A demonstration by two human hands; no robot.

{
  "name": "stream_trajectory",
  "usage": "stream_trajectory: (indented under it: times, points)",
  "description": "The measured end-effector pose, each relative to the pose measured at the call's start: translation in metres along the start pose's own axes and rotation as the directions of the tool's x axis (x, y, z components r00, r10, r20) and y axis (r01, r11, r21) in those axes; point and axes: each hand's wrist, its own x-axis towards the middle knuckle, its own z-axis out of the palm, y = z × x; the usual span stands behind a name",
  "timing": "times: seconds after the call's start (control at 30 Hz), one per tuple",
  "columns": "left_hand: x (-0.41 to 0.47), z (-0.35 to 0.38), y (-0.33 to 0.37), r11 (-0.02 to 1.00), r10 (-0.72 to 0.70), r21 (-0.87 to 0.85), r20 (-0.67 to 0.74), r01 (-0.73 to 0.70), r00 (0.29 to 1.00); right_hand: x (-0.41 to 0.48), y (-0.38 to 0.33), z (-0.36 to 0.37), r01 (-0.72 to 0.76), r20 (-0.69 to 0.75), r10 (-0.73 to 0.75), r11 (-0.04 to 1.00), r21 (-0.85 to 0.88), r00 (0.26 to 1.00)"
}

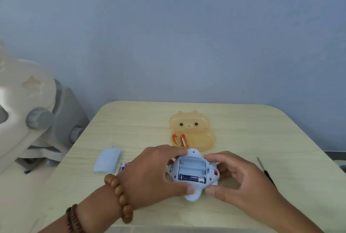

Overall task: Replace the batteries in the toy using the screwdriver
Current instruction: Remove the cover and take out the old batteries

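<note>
A light blue toy (192,193) lies upside down on the table between both my hands. Its battery bay (192,169) is open, with one dark blue battery (192,178) in the nearest slot and the other slots bare. My left hand (151,174) grips the toy's left side. My right hand (241,180) grips its right side. The blue battery cover (107,161) lies to the left. Beside the cover lie loose batteries (122,167), partly hidden by my left hand. The screwdriver (264,169) lies on the table to the right.
An orange bear-shaped case (192,129) stands open behind the toy, with two orange batteries (180,140) in its tray. The table (131,120) is pale wood, with its back edge against a blue wall. A white and grey chair (37,111) stands at the left.
</note>
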Motion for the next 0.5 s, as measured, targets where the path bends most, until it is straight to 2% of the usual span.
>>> stream_trajectory:
  times: [0.07, 0.2, 0.37, 0.5]
  points:
    - [0.001, 0.003, 0.014, 0.999, -0.05, 0.009, -0.073, 0.051, 0.996, -0.002, 0.0, 0.002, 0.003, -0.013, -0.003, 1.0, 0.017, 1.0]
    - [0.006, 0.016, 0.036, 0.975, -0.106, 0.177, -0.167, 0.136, 0.98, -0.002, 0.002, 0.003, -0.001, -0.029, 0.001, 1.0, 0.007, 1.0]
    - [0.011, 0.016, 0.046, 0.955, -0.22, 0.176, -0.114, 0.237, 0.969, -0.003, 0.0, 0.005, -0.006, -0.043, 0.006, 1.0, -0.01, 0.999]
    - [0.013, 0.016, 0.056, 0.938, -0.256, 0.217, -0.088, 0.269, 0.963, -0.005, 0.0, 0.007, 0.002, -0.053, -0.003, 1.0, -0.022, 0.999]
